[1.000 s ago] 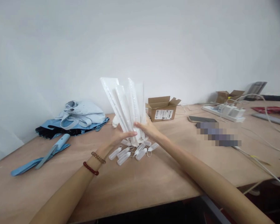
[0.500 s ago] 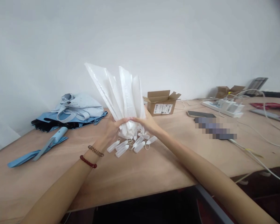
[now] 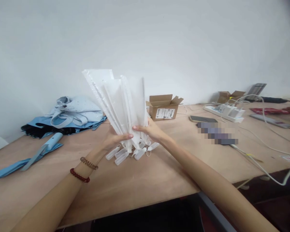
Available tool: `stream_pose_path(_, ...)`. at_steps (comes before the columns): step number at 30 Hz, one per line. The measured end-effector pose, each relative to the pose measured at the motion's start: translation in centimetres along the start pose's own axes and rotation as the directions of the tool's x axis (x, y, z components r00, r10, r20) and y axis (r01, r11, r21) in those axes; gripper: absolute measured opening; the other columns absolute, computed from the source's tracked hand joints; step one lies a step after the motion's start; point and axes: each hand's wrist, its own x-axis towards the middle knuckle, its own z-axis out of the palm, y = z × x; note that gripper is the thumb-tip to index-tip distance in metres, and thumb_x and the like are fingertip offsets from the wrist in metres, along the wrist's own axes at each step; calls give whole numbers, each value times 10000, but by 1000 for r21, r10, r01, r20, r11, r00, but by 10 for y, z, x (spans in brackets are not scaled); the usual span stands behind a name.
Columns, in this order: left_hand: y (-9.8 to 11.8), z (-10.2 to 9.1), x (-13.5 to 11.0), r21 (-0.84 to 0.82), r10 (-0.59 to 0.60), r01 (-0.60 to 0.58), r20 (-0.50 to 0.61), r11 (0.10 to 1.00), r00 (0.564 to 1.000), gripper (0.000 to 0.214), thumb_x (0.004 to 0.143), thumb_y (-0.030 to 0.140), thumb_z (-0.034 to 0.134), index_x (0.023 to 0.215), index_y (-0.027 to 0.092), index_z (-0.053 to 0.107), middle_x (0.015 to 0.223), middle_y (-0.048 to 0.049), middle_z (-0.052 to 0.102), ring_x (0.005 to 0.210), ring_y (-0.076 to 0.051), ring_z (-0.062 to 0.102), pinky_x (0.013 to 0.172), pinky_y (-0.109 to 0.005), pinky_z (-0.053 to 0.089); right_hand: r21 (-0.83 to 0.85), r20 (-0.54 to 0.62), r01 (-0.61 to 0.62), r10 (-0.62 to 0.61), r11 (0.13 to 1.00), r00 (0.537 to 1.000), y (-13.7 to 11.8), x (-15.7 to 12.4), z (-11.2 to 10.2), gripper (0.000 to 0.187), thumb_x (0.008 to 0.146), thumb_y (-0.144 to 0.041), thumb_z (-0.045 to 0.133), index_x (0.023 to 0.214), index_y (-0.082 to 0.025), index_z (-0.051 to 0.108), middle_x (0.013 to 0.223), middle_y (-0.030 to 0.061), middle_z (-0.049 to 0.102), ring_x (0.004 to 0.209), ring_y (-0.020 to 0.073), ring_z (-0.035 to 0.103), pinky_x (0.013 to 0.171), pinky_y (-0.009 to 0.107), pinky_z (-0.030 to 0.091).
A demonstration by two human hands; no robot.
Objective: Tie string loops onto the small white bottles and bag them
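Note:
A bundle of long white plastic sleeves (image 3: 118, 103) stands upright on the wooden table (image 3: 145, 180), fanned out at the top. My left hand (image 3: 114, 141) wraps its lower part from the left, thumb across the front. From the right, my right hand (image 3: 149, 130) presses against the same bundle with closed fingers. Several small translucent plastic vials (image 3: 122, 154) lie on the table just under both hands. Two bracelets (image 3: 84, 170) sit on my left wrist.
A pale blue folded umbrella and cloth pile (image 3: 70, 114) lies at the far left, with a blue strap (image 3: 19, 162) in front. An open cardboard box (image 3: 163, 108) stands behind the bundle. A phone (image 3: 203, 119), power strip (image 3: 226, 111) and cables (image 3: 261, 141) occupy the right.
The bundle stays gripped in both hands and has dropped slightly lower, with the fan shifted a little left. The view has swung, sliding the table's objects leftward.

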Motion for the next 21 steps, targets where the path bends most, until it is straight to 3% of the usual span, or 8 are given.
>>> stream_pose_path(3, 0, 4, 2, -40, 26, -29, -74, 999, 997, 624, 600, 314, 828, 1178, 160, 650, 1104, -126, 699, 1108, -366, 606, 974, -521, 472, -58, 2, 18, -18, 998, 1000, 0, 0, 1, 555, 688, -435, 750, 1169, -235, 558, 1145, 44, 651, 1108, 258, 590, 946, 429, 503)
stream_pose_path(8, -2, 11, 5, -146, 6, -39, -221, 989, 975, 587, 587, 280, 825, 1126, 114, 662, 1095, -149, 699, 1059, -370, 631, 925, -513, 508, -138, -48, 57, -64, 989, 997, 0, 0, 3, 662, 655, -398, 772, 1243, -243, 510, 1269, 53, 577, 1211, 254, 514, 1019, 415, 444)
stream_pose_path(12, -1, 9, 8, -105, 36, -77, -344, 992, 938, 632, 548, 243, 838, 1137, 122, 643, 1078, -137, 705, 1034, -364, 641, 902, -508, 519, -99, -202, 17, -37, 995, 979, 3, 4, 0, 717, 615, -382, 794, 1241, -227, 481, 1196, 72, 597, 1132, 254, 558, 984, 442, 460)
stream_pose_path(16, 1, 5, 10, 58, 128, -114, -444, 992, 887, 677, 535, 275, 849, 1158, 133, 626, 1075, -131, 703, 1053, -373, 628, 915, -522, 501, -111, -394, -26, -20, 994, 919, 5, 8, -3, 742, 564, -416, 822, 1185, -195, 482, 1119, 95, 609, 1041, 262, 589, 939, 468, 477)
stream_pose_path(18, 3, 6, 8, 81, 163, -142, -412, 987, 897, 692, 563, 306, 840, 1193, 137, 611, 1120, -136, 689, 1090, -372, 610, 939, -518, 490, -84, -358, 2, -32, 996, 933, 5, 8, -3, 719, 579, -412, 815, 1181, -195, 488, 1146, 103, 603, 1059, 265, 585, 934, 460, 482)
stream_pose_path(21, 7, 11, 4, 31, 161, -158, -234, 987, 959, 681, 622, 352, 813, 1235, 146, 600, 1205, -143, 653, 1151, -369, 577, 979, -509, 472, -33, -187, 48, -53, 998, 981, 3, 5, 0, 607, 643, -401, 779, 1159, -210, 524, 1185, 83, 606, 1100, 255, 577, 952, 427, 481)
